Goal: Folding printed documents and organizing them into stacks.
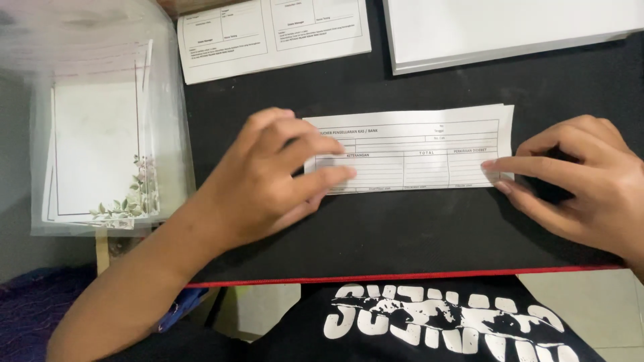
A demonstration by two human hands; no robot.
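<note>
A white printed form slip (416,151), long and narrow with ruled boxes, lies flat on a black mat (416,228). My left hand (268,177) rests on the slip's left end, fingers pressing down on it. At the slip's right end my right hand (583,177) touches the lower right corner with its fingertips, the other fingers curled. Neither hand lifts the paper.
Another printed white sheet (268,37) lies at the back left of the mat, a stack of blank white paper (503,30) at the back right. A clear plastic sleeve with floral-bordered paper (97,141) sits left. The mat's red front edge (402,275) is near my body.
</note>
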